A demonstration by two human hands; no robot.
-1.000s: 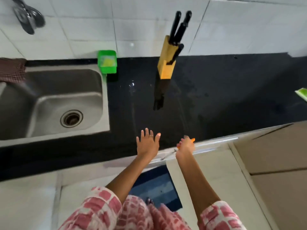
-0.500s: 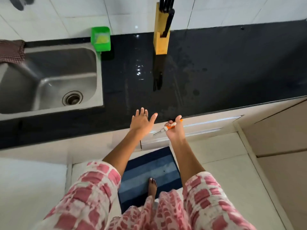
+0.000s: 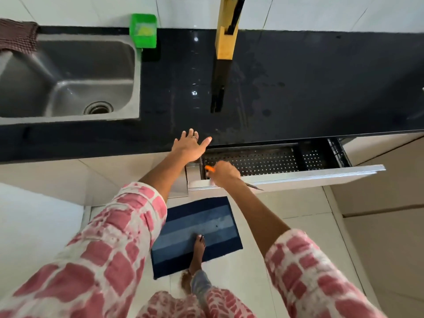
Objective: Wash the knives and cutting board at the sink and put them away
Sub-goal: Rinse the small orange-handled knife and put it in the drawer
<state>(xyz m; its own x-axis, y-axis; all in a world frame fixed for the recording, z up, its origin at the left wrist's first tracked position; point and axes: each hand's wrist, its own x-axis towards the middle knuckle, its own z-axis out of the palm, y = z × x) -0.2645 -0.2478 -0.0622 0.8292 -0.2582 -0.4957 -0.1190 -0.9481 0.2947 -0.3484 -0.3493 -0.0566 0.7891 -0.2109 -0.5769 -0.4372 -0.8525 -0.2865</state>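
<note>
While the left hand [image 3: 189,146] lies flat with fingers spread on the tabletop [image 3: 298,88] edge, the right hand [image 3: 224,174] grips an orange-handled knife [image 3: 210,168] over the open drawer [image 3: 286,177], blade tip pointing right past its front. More knives stand in the block [image 3: 226,35].

white tiled wall [image 3: 298,12], glossy black countertop [image 3: 321,88], pale floor tiles [image 3: 286,207], striped blue mat [image 3: 195,226].

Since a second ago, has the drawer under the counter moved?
Yes. The drawer was shut flush under the black counter; now it is pulled out toward the person, its perforated tray showing, with the right hand at its front.
</note>
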